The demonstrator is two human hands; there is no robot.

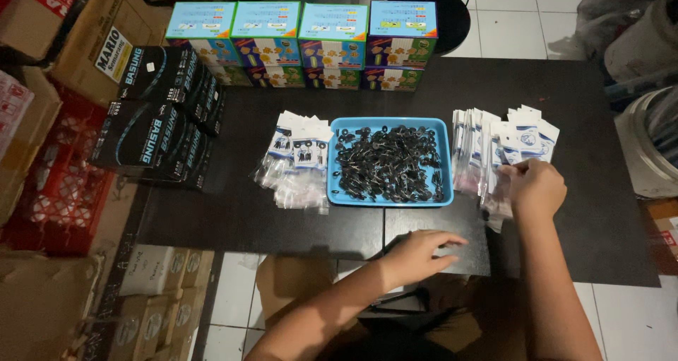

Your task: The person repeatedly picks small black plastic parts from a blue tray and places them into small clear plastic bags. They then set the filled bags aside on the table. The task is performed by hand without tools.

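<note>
Pinching a packet from the card-backed packets [494, 149], my right hand [535, 186] grips closed. My left hand [417, 253] lies open, flat on the table [233, 212]. The blue tray [390, 200] of black parts sits just left.

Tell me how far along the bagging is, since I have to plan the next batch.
Done, it seems: a small pile of filled bags lies left of the blue tray. In hand: the right hand picks at the stack of empty header bags, while the left hand rests flat on the table edge. Left: the tray is heaped with small black parts, so most remains.
</note>
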